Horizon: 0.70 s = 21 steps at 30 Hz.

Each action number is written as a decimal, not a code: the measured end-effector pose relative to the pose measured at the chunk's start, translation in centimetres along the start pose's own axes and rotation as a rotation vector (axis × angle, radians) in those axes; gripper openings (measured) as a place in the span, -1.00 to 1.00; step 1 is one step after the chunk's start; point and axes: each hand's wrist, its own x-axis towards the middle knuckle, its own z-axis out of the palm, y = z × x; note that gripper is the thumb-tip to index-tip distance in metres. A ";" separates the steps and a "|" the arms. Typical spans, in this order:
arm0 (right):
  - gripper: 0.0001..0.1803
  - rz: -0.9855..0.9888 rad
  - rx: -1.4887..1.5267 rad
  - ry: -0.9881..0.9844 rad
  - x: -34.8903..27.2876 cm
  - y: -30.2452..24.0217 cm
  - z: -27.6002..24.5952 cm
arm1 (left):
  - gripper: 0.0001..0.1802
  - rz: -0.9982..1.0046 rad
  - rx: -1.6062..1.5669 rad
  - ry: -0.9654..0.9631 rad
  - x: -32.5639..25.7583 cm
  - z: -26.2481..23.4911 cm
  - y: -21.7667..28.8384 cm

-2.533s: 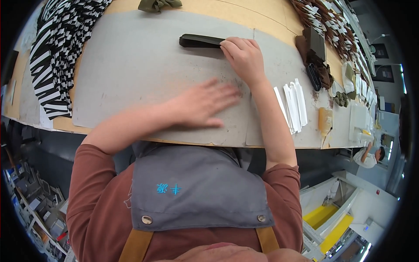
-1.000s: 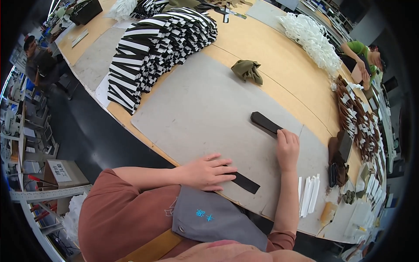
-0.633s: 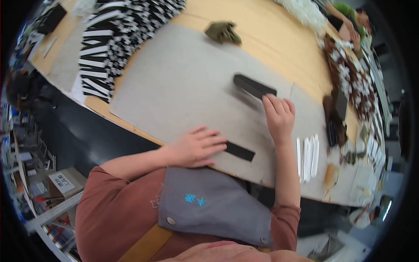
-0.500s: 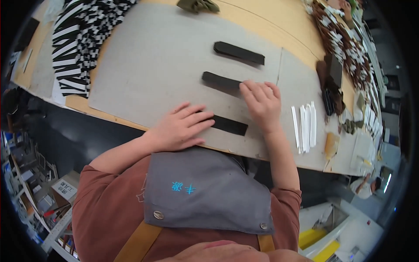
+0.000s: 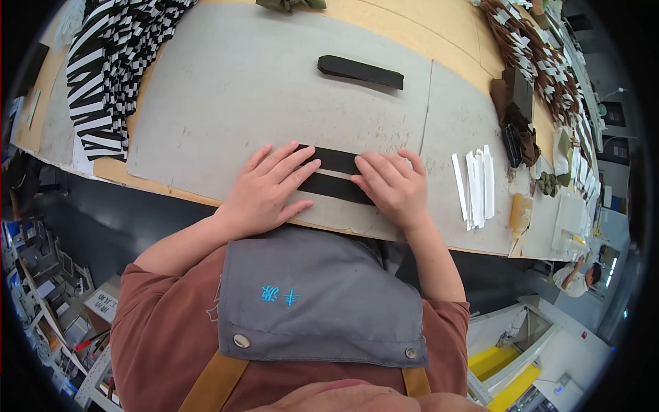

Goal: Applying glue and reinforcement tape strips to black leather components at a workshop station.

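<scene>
Wooden desk [image 5: 405,17] topped with a grey sheet [image 5: 226,82], and two black strips [image 5: 336,187] lie parallel by its front edge, probably for easy reach. Left hand [image 5: 257,189] has its fingers spread over their left ends, right hand's [image 5: 398,189] bend over the right ones, likely steadying stuff; can't tell if they're pinching.

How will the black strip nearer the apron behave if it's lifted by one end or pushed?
The nearer black strip looks thin and narrow, so it is probably light and may droop when lifted. Lying flat on the grey sheet, it seems unlikely to roll or tip; a push would more likely slide it.
</scene>
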 end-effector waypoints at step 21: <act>-0.85 -0.018 -0.060 0.168 8.1 9.7 5.5 | -0.35 0.037 -0.016 0.059 -1.3 1.5 -0.7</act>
